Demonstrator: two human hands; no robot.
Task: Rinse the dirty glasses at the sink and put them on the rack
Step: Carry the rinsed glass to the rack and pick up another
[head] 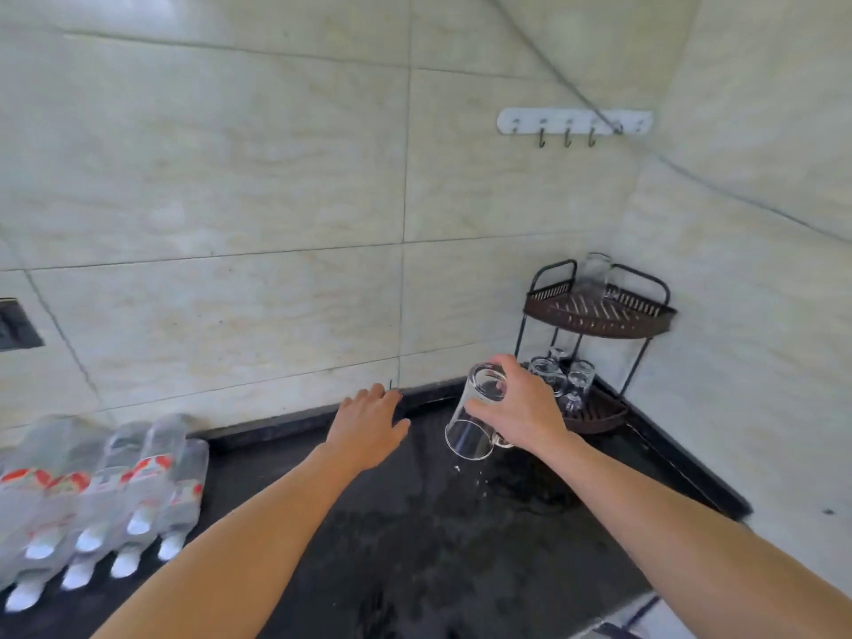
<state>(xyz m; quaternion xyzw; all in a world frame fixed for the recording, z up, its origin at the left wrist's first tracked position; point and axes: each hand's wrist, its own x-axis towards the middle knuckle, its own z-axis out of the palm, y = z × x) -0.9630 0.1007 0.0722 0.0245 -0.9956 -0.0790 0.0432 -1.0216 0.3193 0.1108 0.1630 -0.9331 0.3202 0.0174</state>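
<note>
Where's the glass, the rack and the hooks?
glass [468, 436]: head view, its clear lower wall.
rack [594, 328]: head view, front rim of upper shelf.
hooks [568, 137]: head view, the middle hook.

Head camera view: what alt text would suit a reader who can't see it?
A person's right hand holds a clear glass mouth-down, dripping onto a dark wet counter, near a two-tier corner rack holding glasses. The left hand is open beside it.
</note>
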